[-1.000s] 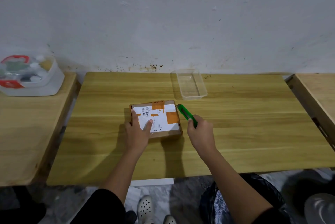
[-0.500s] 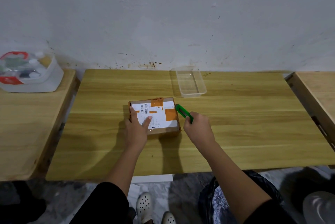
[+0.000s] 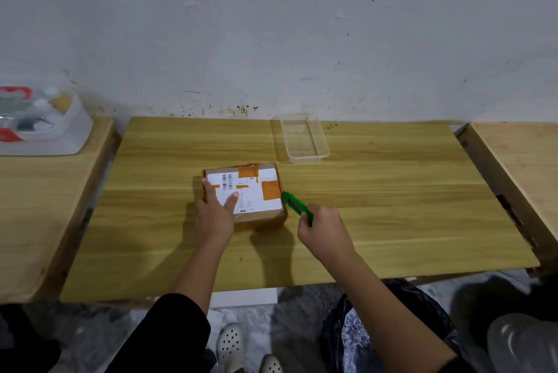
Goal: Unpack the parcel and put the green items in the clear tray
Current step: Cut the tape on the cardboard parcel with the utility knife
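Parcel (image 3: 256,200) of brown cardboard, rectangular, with a white label and orange tape, lies taped shut at the middle of the light wooden table (image 3: 392,206). The left hand (image 3: 214,215) rests on its seven o'clock corner, fingers straight and pressing on the label. The right hand (image 3: 324,232), at four o'clock from the parcel, has its fingers clenched round a green plastic utility knife (image 3: 294,206), whose tip meets the parcel's three o'clock edge. A clear rectangular plastic tray (image 3: 308,158) stands at one o'clock from the parcel, near but apart.
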`<state>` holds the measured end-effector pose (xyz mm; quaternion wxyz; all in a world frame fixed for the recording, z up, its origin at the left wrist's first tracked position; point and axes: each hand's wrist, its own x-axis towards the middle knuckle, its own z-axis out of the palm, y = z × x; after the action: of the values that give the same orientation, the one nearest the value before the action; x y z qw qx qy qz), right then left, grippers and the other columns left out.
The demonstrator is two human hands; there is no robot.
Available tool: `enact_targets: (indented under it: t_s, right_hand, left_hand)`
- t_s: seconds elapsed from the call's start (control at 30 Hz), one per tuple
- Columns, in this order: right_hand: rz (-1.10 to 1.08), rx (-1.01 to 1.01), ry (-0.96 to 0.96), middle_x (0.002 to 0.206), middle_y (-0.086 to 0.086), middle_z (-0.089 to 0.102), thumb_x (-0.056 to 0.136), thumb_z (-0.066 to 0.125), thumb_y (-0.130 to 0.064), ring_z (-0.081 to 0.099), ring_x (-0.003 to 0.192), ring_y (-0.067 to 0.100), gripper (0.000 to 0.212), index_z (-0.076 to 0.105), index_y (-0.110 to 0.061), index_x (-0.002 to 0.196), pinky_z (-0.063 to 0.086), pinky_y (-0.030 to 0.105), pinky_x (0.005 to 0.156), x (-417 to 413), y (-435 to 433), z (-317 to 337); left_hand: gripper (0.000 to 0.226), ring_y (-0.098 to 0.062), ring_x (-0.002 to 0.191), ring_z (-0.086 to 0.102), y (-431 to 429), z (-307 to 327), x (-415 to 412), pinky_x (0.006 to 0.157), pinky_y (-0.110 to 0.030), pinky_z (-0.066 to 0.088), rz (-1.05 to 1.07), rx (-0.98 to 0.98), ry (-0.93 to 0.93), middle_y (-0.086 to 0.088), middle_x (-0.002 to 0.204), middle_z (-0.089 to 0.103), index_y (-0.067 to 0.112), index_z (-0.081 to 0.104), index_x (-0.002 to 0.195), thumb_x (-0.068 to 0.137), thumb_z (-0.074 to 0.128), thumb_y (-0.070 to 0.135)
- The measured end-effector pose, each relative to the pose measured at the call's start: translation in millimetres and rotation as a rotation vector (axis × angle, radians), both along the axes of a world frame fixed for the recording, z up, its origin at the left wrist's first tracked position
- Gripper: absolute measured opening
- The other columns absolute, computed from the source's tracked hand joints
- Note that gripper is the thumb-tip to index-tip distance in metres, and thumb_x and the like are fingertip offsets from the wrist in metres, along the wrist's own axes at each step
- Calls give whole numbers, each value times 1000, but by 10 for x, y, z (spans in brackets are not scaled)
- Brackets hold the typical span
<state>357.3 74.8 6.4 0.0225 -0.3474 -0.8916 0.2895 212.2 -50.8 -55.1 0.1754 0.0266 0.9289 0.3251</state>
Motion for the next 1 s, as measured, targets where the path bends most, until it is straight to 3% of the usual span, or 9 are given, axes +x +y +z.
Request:
enact_targets:
  t_s: [0.2,0.37,0.5,0.6,0.73,0.87,1.0]
  right_hand:
    - [-28,-31,74,54,-1,45,91,47,-15,38,40,10,19,61,-3,91,25,16,36,251,4,-99]
    - [-207,-161,297,51,-1,47,93,50,-15,40,37,8,21,64,-7,106,28,16,34,264,35,-73]
    - [-279,-207,373,53,6,54,90,56,-33,42,41,6,24,67,-12,93,29,17,37,118,94,-59]
    - [-304,-209,386,62,16,63,90,58,-31,49,49,16,18,66,-16,88,34,24,41,-8,134,-85]
    - [-351,-289,396,63,4,58,94,49,-20,47,47,10,20,65,-10,101,32,12,38,-195,170,-145]
    - [-338,-429,392,68,6,55,97,40,-14,43,49,13,24,58,-7,111,36,24,46,-401,155,-220]
    - [-321,-500,374,76,-1,57,99,36,-15,47,56,13,32,47,-15,129,37,24,50,-640,117,-317]
  left_hand:
    - [74,-38,124,39,-21,27,2,93,-46,39,-34,-13,26,-22,143,32,22,1,149,92,39,51]
    - [76,-37,123,41,-66,49,21,89,-43,41,-49,9,29,-22,142,33,21,0,149,92,41,50]
    - [76,-35,121,43,-97,64,36,86,-41,41,-60,29,29,-21,140,35,21,2,149,92,43,48]
    - [76,-34,119,45,-144,73,-23,83,-38,41,-119,-18,40,-20,138,39,20,2,149,91,42,50]
    - [77,-30,120,45,-299,70,-249,79,-33,37,-271,-50,43,-16,139,40,24,2,149,90,42,53]
    - [77,-26,124,43,-418,85,-553,80,-32,35,-394,-20,25,-10,141,40,28,5,148,88,46,54]
    - [79,-26,124,43,-431,125,-777,84,-37,42,-424,-198,187,-8,140,42,27,15,147,84,46,61]
